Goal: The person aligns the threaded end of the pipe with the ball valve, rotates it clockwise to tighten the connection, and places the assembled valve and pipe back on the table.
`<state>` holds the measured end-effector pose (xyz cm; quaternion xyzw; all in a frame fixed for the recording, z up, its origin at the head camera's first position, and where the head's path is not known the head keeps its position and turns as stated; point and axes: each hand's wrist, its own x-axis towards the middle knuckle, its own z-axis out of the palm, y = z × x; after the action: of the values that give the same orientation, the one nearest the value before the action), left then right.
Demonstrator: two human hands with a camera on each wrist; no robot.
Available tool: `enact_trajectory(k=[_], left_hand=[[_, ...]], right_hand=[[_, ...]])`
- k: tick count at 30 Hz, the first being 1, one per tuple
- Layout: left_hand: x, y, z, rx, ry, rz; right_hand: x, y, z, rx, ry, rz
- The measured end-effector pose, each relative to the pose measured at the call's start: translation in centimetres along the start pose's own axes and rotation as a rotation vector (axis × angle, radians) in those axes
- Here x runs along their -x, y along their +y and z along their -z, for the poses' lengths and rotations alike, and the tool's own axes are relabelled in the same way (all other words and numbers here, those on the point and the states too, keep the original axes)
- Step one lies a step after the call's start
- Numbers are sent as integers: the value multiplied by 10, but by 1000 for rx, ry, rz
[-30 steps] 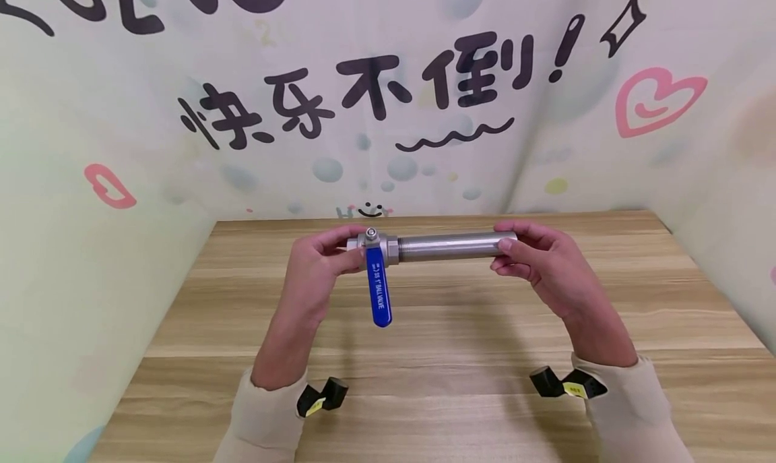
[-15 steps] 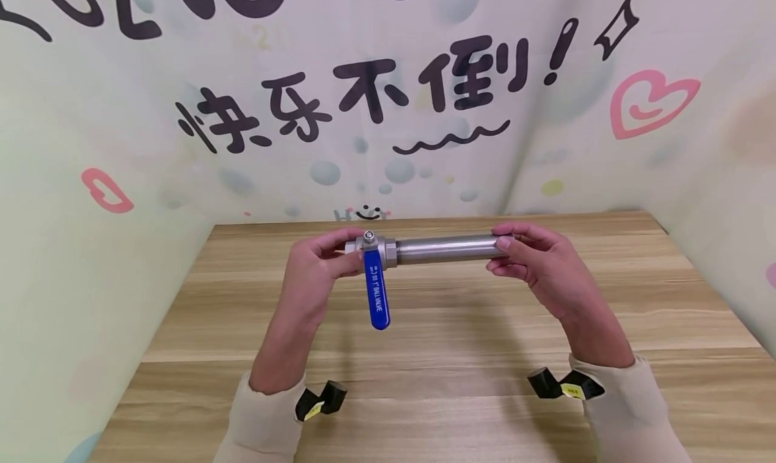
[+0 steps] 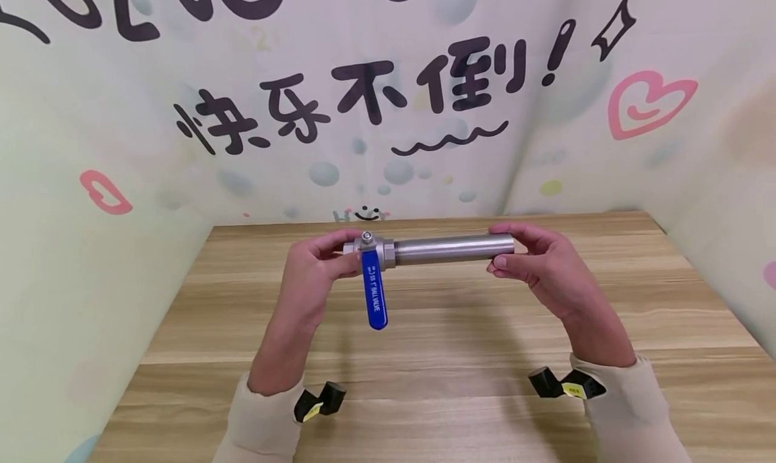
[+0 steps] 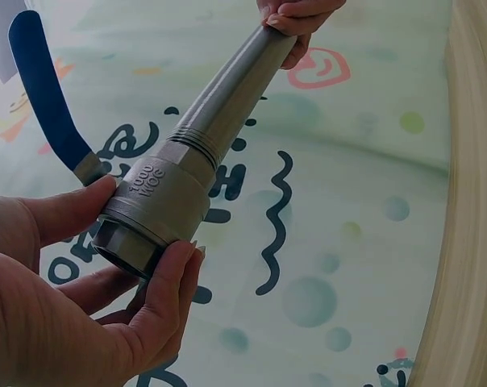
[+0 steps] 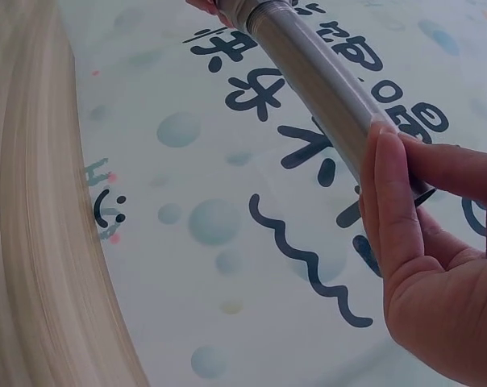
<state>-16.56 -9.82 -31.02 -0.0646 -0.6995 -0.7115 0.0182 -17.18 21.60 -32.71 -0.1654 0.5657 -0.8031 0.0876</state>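
A steel ball valve [image 3: 378, 253] with a blue lever handle [image 3: 374, 291] is joined to a steel pipe [image 3: 455, 249], both held level above the table. My left hand [image 3: 309, 274] grips the valve's outer end, thumb on the near side beside the handle. In the left wrist view the thumb and fingers surround the hexagonal end of the ball valve [image 4: 163, 193], and threads show where the pipe [image 4: 235, 93] enters it. At the pipe's far right end, my right hand [image 3: 548, 267] pinches it between thumb and fingers. The right wrist view shows fingertips along the pipe [image 5: 324, 89].
Underneath is a wood-grain table [image 3: 424, 382]. Behind it hangs a pale printed backdrop [image 3: 273, 180] with large dark lettering, meeting the table's back edge. Black devices [image 3: 320, 401] with yellow labels sit on both beige sleeve cuffs.
My right thumb has slid down to the pipe's lower edge, exposing more of its end. The left hand keeps its grip on the valve. The head view has shifted slightly.
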Motion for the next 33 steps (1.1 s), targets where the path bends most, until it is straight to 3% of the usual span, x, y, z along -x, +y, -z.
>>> enact_trajectory(k=[11, 33], left_hand=[[0, 3, -1, 11, 0, 17], [1, 1, -1, 15, 0, 34]], right_hand=[[-1, 1, 0, -47, -16, 26], [0, -1, -2, 22, -6, -9]])
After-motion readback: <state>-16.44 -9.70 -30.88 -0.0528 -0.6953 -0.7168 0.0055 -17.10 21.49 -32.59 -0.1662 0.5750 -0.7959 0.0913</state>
